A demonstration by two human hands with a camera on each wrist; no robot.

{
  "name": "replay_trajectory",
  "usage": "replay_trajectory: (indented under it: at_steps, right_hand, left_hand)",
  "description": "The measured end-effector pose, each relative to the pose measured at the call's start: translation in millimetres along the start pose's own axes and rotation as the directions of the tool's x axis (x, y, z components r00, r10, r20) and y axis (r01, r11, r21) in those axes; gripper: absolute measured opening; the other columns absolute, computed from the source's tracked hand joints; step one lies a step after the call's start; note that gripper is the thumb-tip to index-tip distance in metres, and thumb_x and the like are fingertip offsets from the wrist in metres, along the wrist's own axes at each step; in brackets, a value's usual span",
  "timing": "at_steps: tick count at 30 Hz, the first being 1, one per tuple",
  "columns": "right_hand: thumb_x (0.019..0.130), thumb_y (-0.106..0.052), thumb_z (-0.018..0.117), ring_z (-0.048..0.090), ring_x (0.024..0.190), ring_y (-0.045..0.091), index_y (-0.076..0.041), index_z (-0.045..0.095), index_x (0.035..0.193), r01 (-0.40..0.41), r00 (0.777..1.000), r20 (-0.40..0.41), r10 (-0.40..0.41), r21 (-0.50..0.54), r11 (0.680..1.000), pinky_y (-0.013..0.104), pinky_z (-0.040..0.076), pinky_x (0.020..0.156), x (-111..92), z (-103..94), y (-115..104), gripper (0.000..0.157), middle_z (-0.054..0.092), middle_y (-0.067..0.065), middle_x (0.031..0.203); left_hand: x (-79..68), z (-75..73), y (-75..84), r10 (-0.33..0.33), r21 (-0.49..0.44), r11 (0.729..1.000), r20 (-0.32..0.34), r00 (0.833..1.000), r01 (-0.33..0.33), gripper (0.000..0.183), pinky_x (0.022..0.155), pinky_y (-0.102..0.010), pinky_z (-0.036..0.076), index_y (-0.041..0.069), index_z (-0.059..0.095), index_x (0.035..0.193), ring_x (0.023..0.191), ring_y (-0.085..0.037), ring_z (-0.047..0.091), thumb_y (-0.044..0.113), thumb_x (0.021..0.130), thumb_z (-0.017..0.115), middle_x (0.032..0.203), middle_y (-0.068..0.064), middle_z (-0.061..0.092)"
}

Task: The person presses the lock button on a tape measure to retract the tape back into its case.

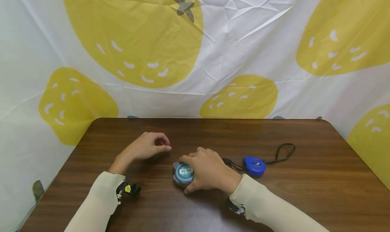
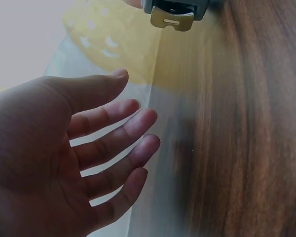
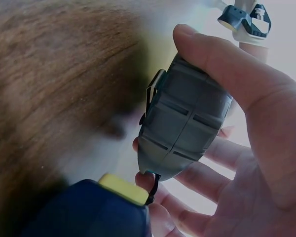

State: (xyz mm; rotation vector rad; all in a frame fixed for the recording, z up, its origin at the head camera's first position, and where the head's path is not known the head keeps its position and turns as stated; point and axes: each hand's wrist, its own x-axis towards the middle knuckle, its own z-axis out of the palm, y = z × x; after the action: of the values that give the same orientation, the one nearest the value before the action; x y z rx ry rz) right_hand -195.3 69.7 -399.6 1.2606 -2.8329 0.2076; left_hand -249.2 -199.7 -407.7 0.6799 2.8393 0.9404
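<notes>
My right hand point(image 1: 210, 171) grips a round grey tape measure point(image 1: 184, 173) with a teal ring and a printed label on its face. In the right wrist view, the thumb lies across the grey tape measure point(image 3: 182, 118) and the fingers are on its other side. Whether it touches the table cannot be told. To its left, my left hand point(image 1: 149, 145) is empty, its fingers loosely bent and spread in the left wrist view. The metal end hook point(image 2: 172, 19) of the tape shows at the top there. Right of my right hand lies a blue tape measure point(image 1: 254, 166).
A black wrist strap point(image 1: 285, 152) trails from the blue tape measure on the brown wooden table point(image 1: 146, 208). Dark cords point(image 1: 234, 165) lie between that tape measure and my right hand. A white cloth with yellow fruit shapes point(image 1: 240, 96) hangs behind the table.
</notes>
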Motion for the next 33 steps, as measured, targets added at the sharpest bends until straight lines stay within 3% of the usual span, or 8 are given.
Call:
replay_trajectory:
  at_steps: [14, 33]
  right_hand:
    - [0.064, -0.066, 0.101, 0.062, 0.093, 0.019, -0.022, 0.074, 0.134, 0.024, 1.0, 0.0, -0.024, -0.034, 0.999, 0.041, 0.054, 0.079, 4.9, -0.7, -4.9, 0.088, 0.079, -0.006, 0.113]
    - [0.065, -0.067, 0.1, 0.063, 0.101, 0.02, -0.021, 0.072, 0.139, 0.01, 0.999, 0.054, -0.008, -0.031, 0.999, 0.044, 0.056, 0.087, 4.7, 1.6, -5.5, 0.092, 0.078, -0.004, 0.122]
  left_hand:
    - [1.5, 0.4, 0.3, 0.017, 0.009, 1.0, 0.003, 1.0, -0.017, 0.013, 0.084, -0.039, 0.053, 0.014, 0.078, 0.106, 0.089, -0.014, 0.065, 0.027, 0.104, 0.079, 0.094, 0.006, 0.074]
    - [2.9, 1.3, 4.3, 0.02, 0.008, 1.0, -0.01, 1.0, -0.02, 0.013, 0.084, -0.039, 0.053, 0.014, 0.078, 0.106, 0.088, -0.013, 0.066, 0.026, 0.103, 0.079, 0.094, 0.006, 0.074]
